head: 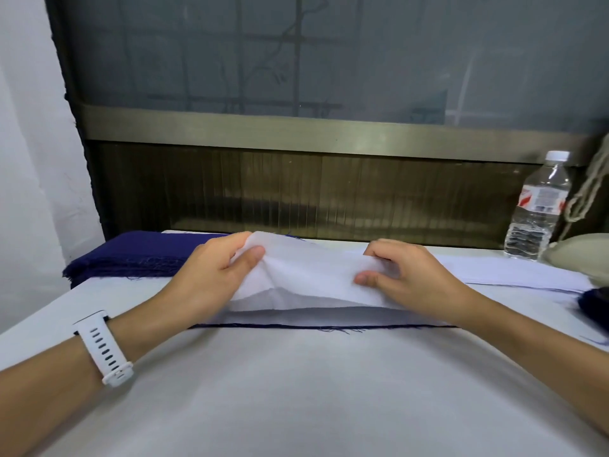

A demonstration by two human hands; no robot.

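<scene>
A white cloth piece (309,272) is lifted off the white table (296,390) in the middle of the view, sagging between my hands. My left hand (214,275) pinches its left end between thumb and fingers. My right hand (408,278) pinches its right part, fingers curled over the top. Under the white piece lies a dark navy cloth (329,327); only its frayed near edge shows. My left wrist carries a white watch strap (103,347).
A stack of navy cloth pieces (131,255) lies at the back left. A stack of white sheets (514,275) lies at the right, with a clear water bottle (537,209) behind it. Dark fabric (596,305) sits at the right edge. A window frame closes the back.
</scene>
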